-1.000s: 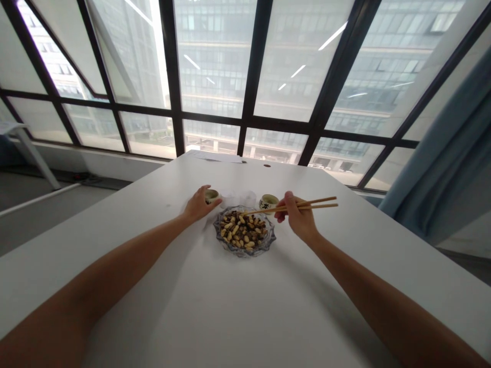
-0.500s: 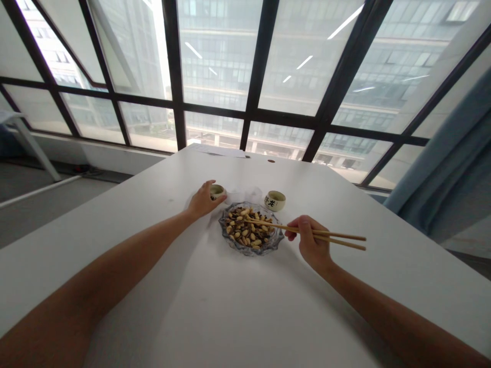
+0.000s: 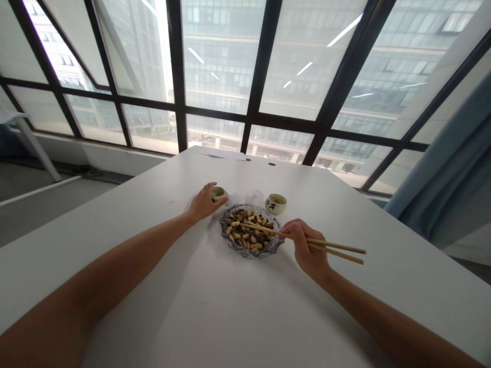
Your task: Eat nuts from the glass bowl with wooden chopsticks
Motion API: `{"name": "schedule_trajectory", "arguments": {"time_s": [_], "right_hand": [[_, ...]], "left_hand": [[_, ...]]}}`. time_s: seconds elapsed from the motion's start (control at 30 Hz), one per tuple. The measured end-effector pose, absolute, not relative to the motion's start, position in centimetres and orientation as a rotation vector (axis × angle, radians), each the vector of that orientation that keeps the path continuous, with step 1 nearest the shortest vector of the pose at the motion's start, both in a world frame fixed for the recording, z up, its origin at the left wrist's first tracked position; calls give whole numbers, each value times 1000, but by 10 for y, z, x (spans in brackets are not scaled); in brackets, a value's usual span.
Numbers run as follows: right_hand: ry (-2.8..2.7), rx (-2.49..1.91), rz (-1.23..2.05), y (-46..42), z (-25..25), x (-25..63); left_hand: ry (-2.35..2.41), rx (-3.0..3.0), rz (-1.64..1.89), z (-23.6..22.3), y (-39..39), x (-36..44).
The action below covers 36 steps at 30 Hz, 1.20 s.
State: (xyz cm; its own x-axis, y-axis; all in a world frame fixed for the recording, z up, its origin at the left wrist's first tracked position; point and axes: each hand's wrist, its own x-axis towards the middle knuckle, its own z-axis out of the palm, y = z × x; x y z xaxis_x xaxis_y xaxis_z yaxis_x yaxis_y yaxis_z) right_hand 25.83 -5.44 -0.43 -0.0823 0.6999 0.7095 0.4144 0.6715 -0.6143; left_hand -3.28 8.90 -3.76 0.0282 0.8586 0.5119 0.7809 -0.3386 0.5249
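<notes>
My right hand [image 3: 309,246] grips a pair of wooden chopsticks [image 3: 341,249]. Their tips reach into a scalloped glass bowl [image 3: 276,249] among peanuts [image 3: 253,239] and dark striped seeds [image 3: 240,213]; whether anything is pinched between the tips I cannot tell. Behind and left of the bowl, my left hand [image 3: 204,202] curves around a small cream-coloured cup [image 3: 218,192], thumb on the near side and fingers on the far side. The cup stands on the table and is partly hidden by that hand. A matching cup [image 3: 275,204] with black characters stands behind the bowl's right side.
A clear, see-through object [image 3: 251,196] sits between the two cups. Paper sheets [image 3: 220,154] and a small brown disc [image 3: 272,164] lie at the far end of the white table [image 3: 184,306]. Windows rise beyond it, with a blue curtain [image 3: 441,168] at the right.
My right hand has come down and toward me with the chopsticks, away from the right cup. The tips now lie lower and deeper among the peanuts. My left hand stays at its cup.
</notes>
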Motion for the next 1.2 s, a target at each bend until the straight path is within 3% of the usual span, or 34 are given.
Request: {"name": "schedule_trajectory", "arguments": {"time_s": [0.7,1.2], "right_hand": [[-2098,-650,103,-44,2,240],[-1972,-927,377,-40,-6,238]], "left_hand": [[1735,2202,1232,-39,91,-31],[1746,2194,1223,-39,92,-31]]}}
